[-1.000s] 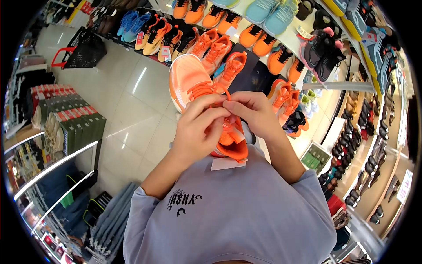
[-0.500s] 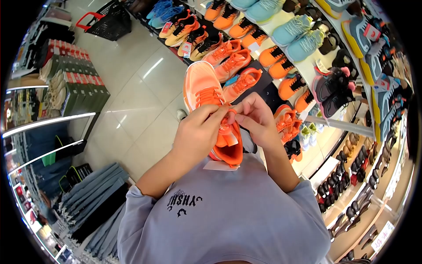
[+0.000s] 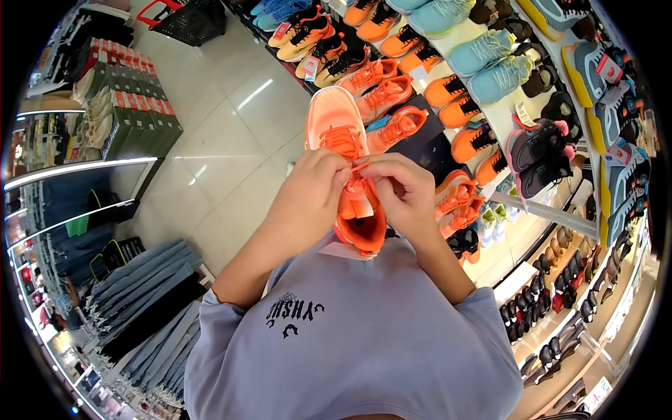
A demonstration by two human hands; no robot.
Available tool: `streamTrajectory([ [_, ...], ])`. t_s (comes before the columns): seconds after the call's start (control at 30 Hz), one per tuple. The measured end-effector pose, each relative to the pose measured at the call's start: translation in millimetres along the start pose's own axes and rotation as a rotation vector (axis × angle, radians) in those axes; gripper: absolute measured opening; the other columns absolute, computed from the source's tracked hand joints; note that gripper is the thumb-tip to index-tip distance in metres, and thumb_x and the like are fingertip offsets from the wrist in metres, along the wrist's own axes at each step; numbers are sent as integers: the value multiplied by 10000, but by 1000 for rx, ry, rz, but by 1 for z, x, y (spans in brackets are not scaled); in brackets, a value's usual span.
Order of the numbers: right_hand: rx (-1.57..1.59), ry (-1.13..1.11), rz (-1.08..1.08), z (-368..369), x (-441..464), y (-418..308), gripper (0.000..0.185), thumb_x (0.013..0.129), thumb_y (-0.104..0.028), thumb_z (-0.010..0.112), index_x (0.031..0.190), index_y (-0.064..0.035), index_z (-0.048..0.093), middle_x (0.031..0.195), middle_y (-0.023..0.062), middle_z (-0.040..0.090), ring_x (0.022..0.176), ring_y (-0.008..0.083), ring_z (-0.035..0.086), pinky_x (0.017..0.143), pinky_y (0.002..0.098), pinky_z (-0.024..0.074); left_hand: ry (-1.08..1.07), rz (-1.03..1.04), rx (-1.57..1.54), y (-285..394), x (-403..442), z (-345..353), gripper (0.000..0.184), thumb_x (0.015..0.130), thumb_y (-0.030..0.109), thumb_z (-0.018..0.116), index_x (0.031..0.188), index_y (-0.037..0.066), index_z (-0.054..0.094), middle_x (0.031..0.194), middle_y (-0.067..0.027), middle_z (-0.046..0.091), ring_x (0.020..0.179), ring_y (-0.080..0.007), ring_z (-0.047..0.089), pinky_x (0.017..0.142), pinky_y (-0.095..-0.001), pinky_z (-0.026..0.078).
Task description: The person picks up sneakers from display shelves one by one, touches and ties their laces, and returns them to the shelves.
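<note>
Left hand and right hand: fingers pinched on lace. Shoe in front of shirt, toe outward. Lace threaded across front; knot looks unfinished, no bow visible.

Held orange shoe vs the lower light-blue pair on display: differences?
Laces: the orange shoe has orange laces; the light-blue pair has pale ones. State: left hand and right hand are at the orange shoe's laces; neither touches the light-blue pair. Count: the orange shoe is single; the light-blue shoes are two. Shared: both are lace-ups.
</note>
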State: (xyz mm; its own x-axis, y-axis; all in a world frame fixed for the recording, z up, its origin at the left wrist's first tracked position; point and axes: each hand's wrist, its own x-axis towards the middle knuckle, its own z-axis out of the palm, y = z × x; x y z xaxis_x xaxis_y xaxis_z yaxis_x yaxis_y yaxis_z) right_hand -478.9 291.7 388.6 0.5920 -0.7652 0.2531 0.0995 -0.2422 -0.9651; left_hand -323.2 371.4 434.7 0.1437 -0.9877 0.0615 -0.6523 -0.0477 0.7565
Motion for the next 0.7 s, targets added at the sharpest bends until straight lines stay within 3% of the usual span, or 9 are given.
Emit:
streamTrajectory([
  [0.13,-135,27,-52,3,3,-19,149,774,42,590,915,4,616,915,115,655,757,206,642,675,275,516,-65,-263,-495,-1,0,4,156,931,131,505,924,-11,571,890,-123,573,855,-249,533,780,-330,433],
  [0.27,-322,-25,-36,-5,2,-23,151,768,-21,669,896,-10,589,913,120,640,787,250,632,695,296,522,-59,-283,-535,4,3,9,146,926,132,516,929,1,579,866,-110,570,820,-218,543,748,-311,439],
  [0.37,-262,-64,26,-13,-3,-17,118,796,-32,662,860,8,572,950,131,646,845,238,629,731,293,512,-58,-230,-377,10,10,3,140,907,139,551,914,6,595,845,-115,573,778,-246,561,715,-324,455],
  [0.4,-263,-57,29,-18,-5,-14,118,796,-32,662,860,8,572,950,131,646,845,238,629,731,293,512,-87,-68,-230,6,10,-2,105,882,94,578,900,-9,590,829,-99,574,790,-234,573,701,-307,457],
  [0.43,1,-45,38,-23,-7,-10,93,813,-24,639,854,16,565,979,142,646,882,232,628,757,299,505,-114,92,-84,2,9,-7,81,857,49,605,886,-23,585,813,-83,575,801,-222,585,686,-291,459],
  [0.47,264,-34,47,-30,-9,-9,72,830,-15,616,847,25,559,1008,152,646,919,226,628,782,305,497,-117,90,-88,-5,7,-12,81,857,49,605,886,-23,585,813,-83,575,801,-222,585,686,-291,459],
  [0.53,226,-105,-8,-38,-10,-6,61,854,-2,571,820,39,541,1080,186,627,1004,227,611,846,324,476,-49,165,-38,-20,4,-17,97,811,97,652,860,20,619,817,-114,571,829,-289,594,695,-355,481],
  [0.67,504,-143,79,-41,-14,4,108,871,1,522,768,34,511,1157,219,572,1106,275,570,937,367,448,16,303,181,-22,2,-8,89,786,70,667,855,36,621,811,-89,577,864,-296,604,685,-356,487],
  [0.7,562,-124,92,-40,-14,5,118,878,-5,512,765,29,505,1148,208,561,1114,287,567,956,384,444,57,295,187,-25,-1,-2,65,796,61,658,846,43,619,907,-101,564,946,-289,583,721,-358,497],
])
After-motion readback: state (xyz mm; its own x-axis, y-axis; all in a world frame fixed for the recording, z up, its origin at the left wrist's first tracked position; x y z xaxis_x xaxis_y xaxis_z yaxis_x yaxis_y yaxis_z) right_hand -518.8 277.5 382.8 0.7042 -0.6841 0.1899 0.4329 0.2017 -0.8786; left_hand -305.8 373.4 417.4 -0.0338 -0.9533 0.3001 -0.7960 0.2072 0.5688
